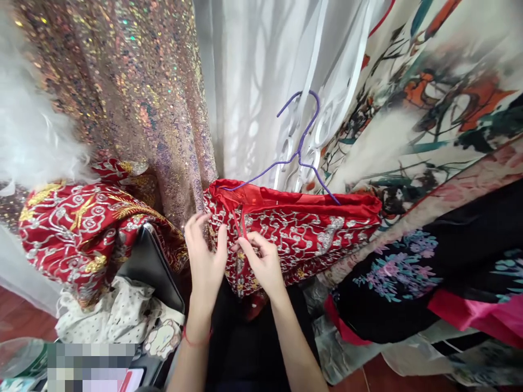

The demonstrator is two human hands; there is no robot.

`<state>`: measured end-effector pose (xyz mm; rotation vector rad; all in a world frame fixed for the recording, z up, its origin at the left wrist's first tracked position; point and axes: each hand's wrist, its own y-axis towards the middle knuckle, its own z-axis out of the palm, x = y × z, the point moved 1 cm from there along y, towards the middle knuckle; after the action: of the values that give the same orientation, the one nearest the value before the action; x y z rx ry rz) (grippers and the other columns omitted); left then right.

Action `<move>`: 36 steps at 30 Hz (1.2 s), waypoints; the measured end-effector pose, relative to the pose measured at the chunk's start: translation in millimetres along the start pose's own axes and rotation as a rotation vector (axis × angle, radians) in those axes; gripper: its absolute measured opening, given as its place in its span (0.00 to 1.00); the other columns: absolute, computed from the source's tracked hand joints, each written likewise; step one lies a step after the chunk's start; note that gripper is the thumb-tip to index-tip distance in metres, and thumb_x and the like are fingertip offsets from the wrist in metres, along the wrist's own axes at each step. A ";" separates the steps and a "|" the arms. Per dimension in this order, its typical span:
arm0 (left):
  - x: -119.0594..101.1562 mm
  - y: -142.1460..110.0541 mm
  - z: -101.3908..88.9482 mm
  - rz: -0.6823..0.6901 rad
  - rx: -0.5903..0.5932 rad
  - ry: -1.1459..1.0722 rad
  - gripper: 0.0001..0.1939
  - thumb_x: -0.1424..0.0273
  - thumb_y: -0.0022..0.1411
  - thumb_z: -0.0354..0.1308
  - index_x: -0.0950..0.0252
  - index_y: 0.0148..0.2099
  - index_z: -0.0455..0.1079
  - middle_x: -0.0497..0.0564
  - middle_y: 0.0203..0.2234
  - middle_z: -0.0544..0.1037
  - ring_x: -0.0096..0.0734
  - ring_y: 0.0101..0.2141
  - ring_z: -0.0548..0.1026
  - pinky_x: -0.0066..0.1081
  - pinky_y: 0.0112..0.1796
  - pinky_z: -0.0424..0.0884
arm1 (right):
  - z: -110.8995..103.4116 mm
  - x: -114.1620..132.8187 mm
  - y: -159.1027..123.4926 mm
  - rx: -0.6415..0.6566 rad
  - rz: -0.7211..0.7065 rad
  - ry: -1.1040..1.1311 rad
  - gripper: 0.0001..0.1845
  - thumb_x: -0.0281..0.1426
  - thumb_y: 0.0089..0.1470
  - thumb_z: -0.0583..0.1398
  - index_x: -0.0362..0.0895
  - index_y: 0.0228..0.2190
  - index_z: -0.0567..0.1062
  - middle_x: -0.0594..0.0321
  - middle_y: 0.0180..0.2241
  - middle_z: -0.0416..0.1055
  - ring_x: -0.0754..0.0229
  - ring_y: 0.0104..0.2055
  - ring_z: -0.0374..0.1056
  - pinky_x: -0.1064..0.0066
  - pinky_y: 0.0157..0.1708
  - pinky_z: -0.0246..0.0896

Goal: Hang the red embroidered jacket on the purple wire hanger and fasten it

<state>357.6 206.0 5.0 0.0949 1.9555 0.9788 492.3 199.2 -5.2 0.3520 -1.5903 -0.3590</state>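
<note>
A red garment [310, 231] with silver and gold embroidery hangs on a purple wire hanger [300, 149] at the middle of the view. My left hand [206, 261] rests against the garment's left edge, fingers spread and pointing up. Beside it my right hand [263, 261] pinches a thin red loop or strap [240, 223] that hangs from the garment's top edge.
A sequined gold fabric [134, 92] hangs at the back left, a white sheer curtain [253, 71] behind the hanger. Another red embroidered piece [77, 228] lies at left over a black bag [153, 267]. Printed fabric [441, 98] and black floral cloth [429, 267] fill the right.
</note>
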 end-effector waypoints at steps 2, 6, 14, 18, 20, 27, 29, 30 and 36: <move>1.2 -28.8 -2.8 -0.123 0.159 -0.133 0.14 0.61 0.68 0.54 0.61 0.52 0.68 0.57 0.49 0.74 0.38 0.51 0.74 0.37 0.54 0.70 | 6.8 -10.4 -7.4 0.046 0.080 0.103 0.14 0.40 0.63 0.58 0.44 0.32 0.77 0.63 0.29 0.77 0.61 0.32 0.73 0.70 0.37 0.68; 17.6 -70.3 -2.4 -0.325 0.407 -0.347 0.17 0.61 0.68 0.56 0.60 0.56 0.66 0.54 0.50 0.77 0.35 0.49 0.77 0.34 0.50 0.73 | 20.0 -29.7 -19.8 -0.041 0.210 0.213 0.16 0.44 0.61 0.59 0.44 0.35 0.77 0.61 0.30 0.77 0.62 0.31 0.73 0.71 0.34 0.69; 35.6 -67.8 -2.4 -0.274 0.548 -0.275 0.20 0.61 0.66 0.59 0.61 0.57 0.65 0.52 0.43 0.79 0.28 0.34 0.76 0.28 0.35 0.71 | 19.9 -41.0 -28.1 -0.157 0.280 0.367 0.14 0.46 0.62 0.56 0.49 0.40 0.71 0.65 0.33 0.76 0.61 0.35 0.74 0.70 0.36 0.70; 34.8 -70.2 -0.5 -0.277 0.554 -0.263 0.17 0.62 0.69 0.55 0.61 0.57 0.65 0.52 0.44 0.79 0.29 0.39 0.76 0.28 0.40 0.72 | 18.6 -45.9 -27.7 -0.114 0.295 0.462 0.13 0.44 0.61 0.58 0.47 0.38 0.72 0.63 0.35 0.76 0.60 0.38 0.73 0.69 0.41 0.69; 35.2 -71.0 -0.8 -0.274 0.548 -0.254 0.18 0.62 0.68 0.56 0.60 0.58 0.64 0.52 0.46 0.78 0.30 0.42 0.77 0.30 0.45 0.72 | 19.7 -46.4 -27.4 -0.050 0.330 0.522 0.12 0.43 0.61 0.59 0.48 0.39 0.72 0.64 0.33 0.75 0.60 0.37 0.73 0.68 0.40 0.69; 35.0 -68.6 -10.1 -0.313 0.615 -0.233 0.20 0.62 0.66 0.59 0.59 0.58 0.62 0.47 0.40 0.81 0.28 0.37 0.79 0.28 0.45 0.72 | 21.0 -41.6 -26.8 0.030 0.295 0.534 0.09 0.39 0.58 0.63 0.48 0.34 0.71 0.66 0.31 0.75 0.62 0.37 0.73 0.68 0.44 0.68; 35.5 -69.0 -14.0 -0.299 0.622 -0.207 0.19 0.62 0.69 0.55 0.60 0.59 0.61 0.46 0.36 0.80 0.27 0.33 0.78 0.27 0.42 0.72 | 22.1 -40.3 -26.2 0.051 0.286 0.533 0.08 0.39 0.59 0.62 0.48 0.35 0.72 0.66 0.32 0.74 0.62 0.37 0.72 0.68 0.45 0.67; 36.0 -69.3 -15.8 -0.286 0.624 -0.188 0.19 0.62 0.70 0.53 0.60 0.60 0.61 0.46 0.35 0.80 0.26 0.32 0.77 0.27 0.40 0.72 | 23.1 -39.8 -25.9 0.059 0.284 0.530 0.08 0.39 0.58 0.62 0.48 0.35 0.73 0.66 0.32 0.74 0.62 0.37 0.72 0.69 0.45 0.67; 36.0 -70.2 -20.4 -0.218 0.622 -0.087 0.19 0.63 0.73 0.47 0.62 0.62 0.61 0.48 0.33 0.79 0.29 0.33 0.79 0.29 0.40 0.73 | 28.9 -39.0 -23.9 0.041 0.322 0.544 0.12 0.40 0.54 0.66 0.47 0.33 0.71 0.68 0.28 0.67 0.66 0.28 0.63 0.76 0.24 0.59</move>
<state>342.7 161.4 -61.5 0.2622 2.0726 0.1991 465.5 195.1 -51.9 0.1957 -1.0941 0.0235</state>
